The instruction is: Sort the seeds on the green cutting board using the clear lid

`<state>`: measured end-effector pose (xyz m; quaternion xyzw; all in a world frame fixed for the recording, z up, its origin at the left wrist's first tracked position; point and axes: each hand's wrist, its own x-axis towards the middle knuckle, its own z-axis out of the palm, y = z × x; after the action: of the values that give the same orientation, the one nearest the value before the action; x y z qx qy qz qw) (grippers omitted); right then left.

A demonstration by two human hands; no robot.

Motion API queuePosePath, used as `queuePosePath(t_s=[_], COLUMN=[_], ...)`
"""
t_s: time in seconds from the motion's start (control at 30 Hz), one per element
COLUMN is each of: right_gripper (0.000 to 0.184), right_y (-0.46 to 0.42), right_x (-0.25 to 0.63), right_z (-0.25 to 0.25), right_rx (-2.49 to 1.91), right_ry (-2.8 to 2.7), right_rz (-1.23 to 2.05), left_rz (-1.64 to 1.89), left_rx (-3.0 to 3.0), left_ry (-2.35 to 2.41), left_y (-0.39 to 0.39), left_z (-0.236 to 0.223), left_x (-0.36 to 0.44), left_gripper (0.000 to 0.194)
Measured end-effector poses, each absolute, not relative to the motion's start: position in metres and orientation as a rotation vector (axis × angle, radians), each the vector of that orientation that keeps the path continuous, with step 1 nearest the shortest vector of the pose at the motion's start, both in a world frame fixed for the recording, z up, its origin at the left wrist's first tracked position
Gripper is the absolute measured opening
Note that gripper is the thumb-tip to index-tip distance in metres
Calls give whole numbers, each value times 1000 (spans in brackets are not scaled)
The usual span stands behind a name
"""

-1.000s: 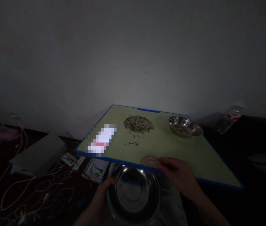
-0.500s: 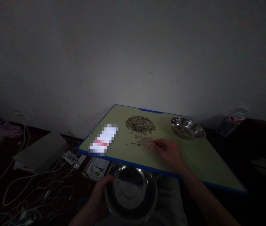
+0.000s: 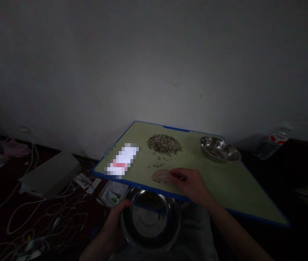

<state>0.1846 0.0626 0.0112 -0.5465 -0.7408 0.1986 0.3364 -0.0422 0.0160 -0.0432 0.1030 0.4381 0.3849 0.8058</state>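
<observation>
Head view: near bowl [image 3: 150,221] gripped, clear disc [image 3: 159,176] pinched

The near bowl is held at its rim by the left hand [image 3: 117,219], below the worktop's [image 3: 247,192] front edge. Just above that edge, the clear disc is pinched narrowly by the right hand [image 3: 193,184]. Beyond, the worktop is strewn with a few specks [image 3: 159,165], then a grain heap [image 3: 164,144], flanked by a bright pixelated patch [image 3: 123,160] and a far bowl [image 3: 220,149].

Grips steel bowl [image 3: 150,217] with left hand [image 3: 115,217] by near edge of worktop [image 3: 232,188]; pinches clear pinkish disc [image 3: 160,175] in right hand [image 3: 190,183], near scattered grains [image 3: 164,144].
</observation>
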Motion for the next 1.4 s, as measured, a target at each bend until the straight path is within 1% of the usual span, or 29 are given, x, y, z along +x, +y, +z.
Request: queuePosePath(t_s=[0.13, 0.27, 0.5, 0.63, 0.9, 1.4], right_gripper=[16, 16, 20, 19, 16, 14], right_y=[48, 51, 85, 93, 101, 109], right_x=[175, 176, 201, 206, 197, 168], right_z=[13, 12, 11, 10, 5, 18], right_rx=[-1361, -1376, -1565, -1549, -1555, -1404], right_ry=[-1968, -1922, -1773, -1774, -1838, -1886], right_rz=[588, 575, 284, 220, 305, 379], left_rz=[845, 835, 836, 837, 831, 863], left_rx=[239, 236, 243, 243, 245, 261], left_ry=[989, 978, 969, 975, 1001, 1005], left_y=[16, 17, 18, 19, 17, 17], left_z=[-44, -44, -45, -47, -43, -44], left_x=[-43, -44, -44, -44, -44, -45], left_gripper=[21, 20, 19, 21, 22, 19])
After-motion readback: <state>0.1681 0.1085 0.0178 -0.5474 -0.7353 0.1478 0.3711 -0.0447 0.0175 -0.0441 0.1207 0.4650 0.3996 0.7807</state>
